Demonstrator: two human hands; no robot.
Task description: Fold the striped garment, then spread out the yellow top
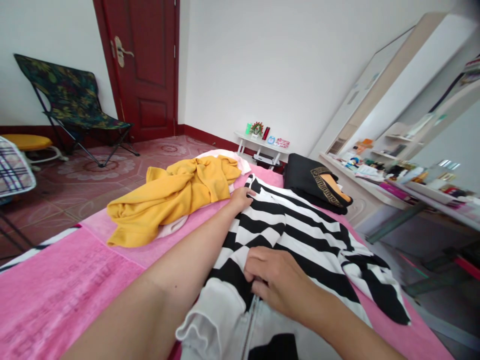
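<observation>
Black-and-white striped garment (300,235) is spread flat on the pink-covered bed (56,295), directly under both hands. Fabric is judged light, soft and limp, with no stiffness, so it will sag and bunch wherever it is lifted; best taken at edges or corners with a pinch, both sides at once. Left hand (242,197) is laid on the far edge, fingers curled onto the cloth; whether a fold is actually pinched cannot be told. Right hand (275,280) is pressed together on a gathered fold near the white hem. Yellow garment (172,195) is heaped just left of the left hand; black folded item (311,182) lies beyond and to the right.
</observation>
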